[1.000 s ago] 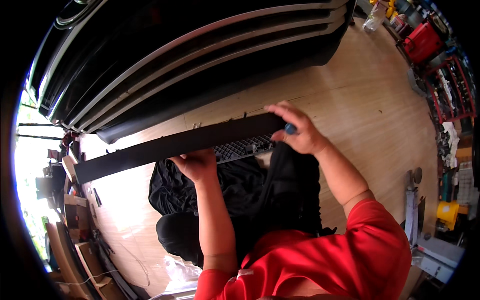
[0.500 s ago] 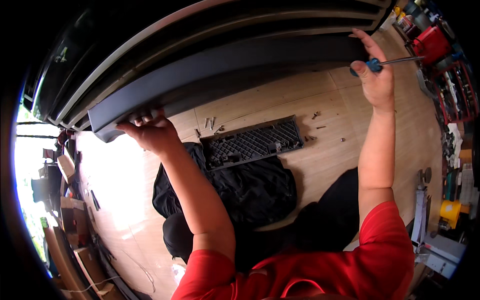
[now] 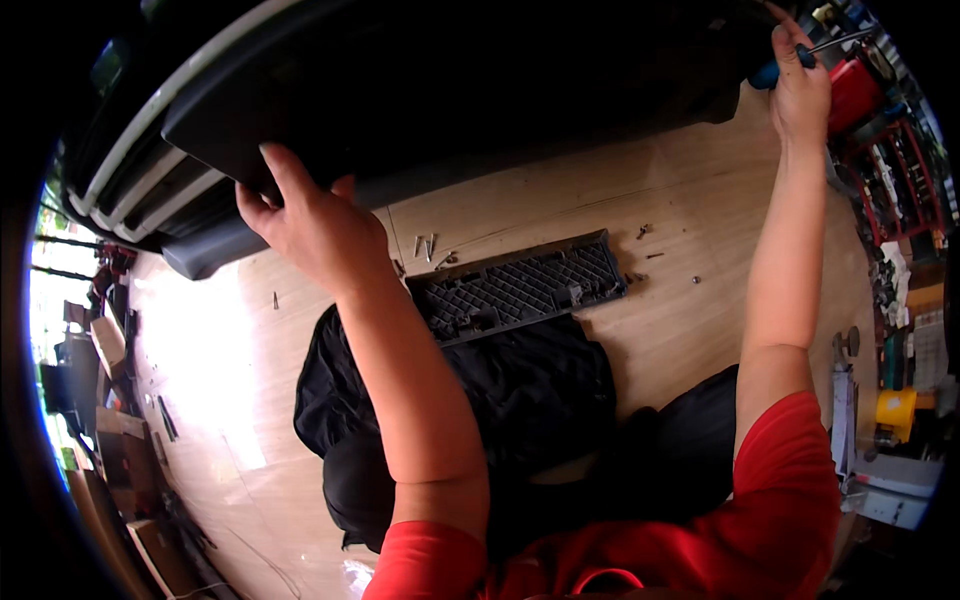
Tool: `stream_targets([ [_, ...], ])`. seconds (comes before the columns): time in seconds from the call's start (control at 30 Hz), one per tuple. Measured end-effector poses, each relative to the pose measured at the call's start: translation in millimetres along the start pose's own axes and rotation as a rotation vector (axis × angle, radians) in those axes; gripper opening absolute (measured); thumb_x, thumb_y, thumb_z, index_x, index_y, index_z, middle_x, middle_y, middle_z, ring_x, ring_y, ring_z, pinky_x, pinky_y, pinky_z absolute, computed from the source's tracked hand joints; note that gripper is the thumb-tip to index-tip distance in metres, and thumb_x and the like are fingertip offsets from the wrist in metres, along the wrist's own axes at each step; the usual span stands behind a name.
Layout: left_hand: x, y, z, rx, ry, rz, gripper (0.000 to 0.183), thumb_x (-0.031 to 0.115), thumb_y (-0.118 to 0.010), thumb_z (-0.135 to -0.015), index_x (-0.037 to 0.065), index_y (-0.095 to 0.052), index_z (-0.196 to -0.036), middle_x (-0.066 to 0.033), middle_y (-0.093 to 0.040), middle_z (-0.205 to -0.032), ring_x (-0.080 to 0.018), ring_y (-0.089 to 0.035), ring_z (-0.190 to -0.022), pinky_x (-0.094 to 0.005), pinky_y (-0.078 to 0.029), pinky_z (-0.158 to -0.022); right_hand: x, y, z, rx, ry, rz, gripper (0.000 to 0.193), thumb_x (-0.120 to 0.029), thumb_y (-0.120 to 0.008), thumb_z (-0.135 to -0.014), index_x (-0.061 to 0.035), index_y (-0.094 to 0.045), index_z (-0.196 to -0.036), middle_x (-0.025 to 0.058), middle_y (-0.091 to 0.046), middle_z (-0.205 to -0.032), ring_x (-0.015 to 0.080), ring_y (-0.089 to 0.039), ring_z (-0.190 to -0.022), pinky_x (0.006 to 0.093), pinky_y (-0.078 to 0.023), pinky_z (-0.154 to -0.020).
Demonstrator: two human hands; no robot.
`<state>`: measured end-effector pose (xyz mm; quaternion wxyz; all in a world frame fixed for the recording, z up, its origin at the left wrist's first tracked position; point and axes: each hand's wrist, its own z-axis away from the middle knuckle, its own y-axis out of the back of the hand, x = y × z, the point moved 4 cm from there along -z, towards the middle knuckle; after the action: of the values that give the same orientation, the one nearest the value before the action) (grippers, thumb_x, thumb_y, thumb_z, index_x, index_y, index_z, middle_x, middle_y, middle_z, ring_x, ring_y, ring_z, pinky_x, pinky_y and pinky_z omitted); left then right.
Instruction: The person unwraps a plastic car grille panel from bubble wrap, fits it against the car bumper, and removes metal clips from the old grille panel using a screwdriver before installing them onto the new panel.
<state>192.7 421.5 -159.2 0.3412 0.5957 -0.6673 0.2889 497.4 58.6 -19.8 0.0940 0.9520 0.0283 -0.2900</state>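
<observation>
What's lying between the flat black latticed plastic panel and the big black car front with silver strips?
The head view shows slim silvery metal screws on the pale floor there.

Bare left hand [image 3: 315, 230]: one; bare right hand [image 3: 802, 105]: one. Long smooth black panel [image 3: 220, 125], far side: one. Blue-handled screwdriver [image 3: 806, 57] with metal shaft, far right: one. Black rectangular lattice-ribbed plastic panel [image 3: 520, 285]: one. Crumpled black cloth bundle [image 3: 530, 385], nearer: one. Thin silver screws [image 3: 430, 249], farther left: two. Rounded yellow object [image 3: 895, 415], right: one.
</observation>
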Motion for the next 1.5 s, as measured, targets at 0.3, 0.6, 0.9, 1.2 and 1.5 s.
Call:
stream_targets([
  [0.3,42,-16,5,0.138,0.478,0.593,0.070,0.030,-0.066,-0.091,0.002,-0.028,-0.142,-0.0184,-0.045,-0.135,-0.0332,-0.048,-0.119,-0.0557,-0.051,-0.080,-2,-17,-1,-0.033,0.024,-0.069,0.049,-0.033,-0.065,-0.092,0.0032,-0.058,-0.124,0.0077,-0.061,-0.118,0.0164,-0.052,-0.113,0.0291,-0.035,-0.102],
  [0.6,35,-7,-6,0.103,0.435,0.524,0.069,0.027,-0.068,-0.090,0.004,-0.029,-0.142,-0.0177,-0.045,-0.135,-0.0343,-0.047,-0.121,-0.0535,-0.054,-0.081,-2,-23,-5,-0.078,0.003,-0.066,0.051,-0.036,-0.065,-0.091,0.0032,-0.058,-0.123,0.0084,-0.062,-0.117,0.0158,-0.054,-0.110,0.0289,-0.038,-0.098],
  [0.9,27,1,-8,0.080,0.438,0.501,0.076,0.026,-0.070,-0.088,0.000,-0.025,-0.143,-0.0212,-0.043,-0.136,-0.0349,-0.051,-0.119,-0.0457,-0.061,-0.073,0,-36,5,-0.152,-0.022,-0.147,0.052,-0.034,-0.066,-0.091,0.0036,-0.055,-0.126,0.0073,-0.062,-0.116,0.0151,-0.055,-0.107,0.0283,-0.041,-0.096],
  [1.2,10,1,-10,0.092,0.421,0.468,0.077,0.023,-0.070,-0.088,0.001,-0.024,-0.146,-0.0198,-0.050,-0.131,-0.0296,-0.057,-0.112,-0.0403,-0.059,-0.072,18,-38,8,-0.085,-0.047,-0.071,0.056,-0.032,-0.072,-0.087,0.0046,-0.054,-0.126,0.0077,-0.060,-0.119,0.0154,-0.053,-0.112,0.0290,-0.037,-0.101],
  [1.5,11,-5,-8,0.098,0.403,0.461,0.076,0.020,-0.071,-0.088,0.003,-0.024,-0.146,-0.0188,-0.052,-0.129,-0.0293,-0.057,-0.112,-0.0389,-0.058,-0.070,30,-44,12,-0.117,-0.129,-0.146,0.053,-0.030,-0.072,-0.087,0.0026,-0.056,-0.125,0.0076,-0.062,-0.117,0.0153,-0.055,-0.109,0.0274,-0.039,-0.098],
])
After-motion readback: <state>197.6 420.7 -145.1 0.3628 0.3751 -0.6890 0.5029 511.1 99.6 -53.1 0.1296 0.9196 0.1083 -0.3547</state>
